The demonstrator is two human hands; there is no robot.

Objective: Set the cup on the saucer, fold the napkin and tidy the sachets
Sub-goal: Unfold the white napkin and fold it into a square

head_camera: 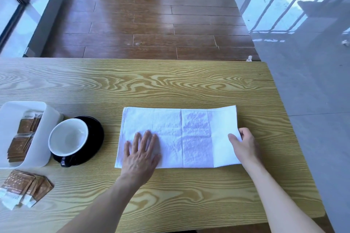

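A pale wood-grain worktop (170,85) runs across my view, with dark floorboards beyond its far edge and grey tile off to the right. What matters for the next move is the white napkin (178,138): it lies flat near the middle of the worktop as a long rectangle, its long axis running left to right across me. My left hand (141,154) rests on its left end, fingers (146,138) straight and spread, palm pressing the cloth down as an anchor. My right hand (245,144) is at the opposite short edge, the thumb on top of the cloth and the other fingers curled round the edge, so it holds that end in a pinch. From there the rest of the napkin lies directly to the left of the right hand, so I judge the coming fold will carry the right end leftwards along the long axis towards the pinned end. The cup (68,137) already sits on the black saucer (94,134) further left, and loose sachets (26,187) lie near the white container (43,138), not yet tidied.
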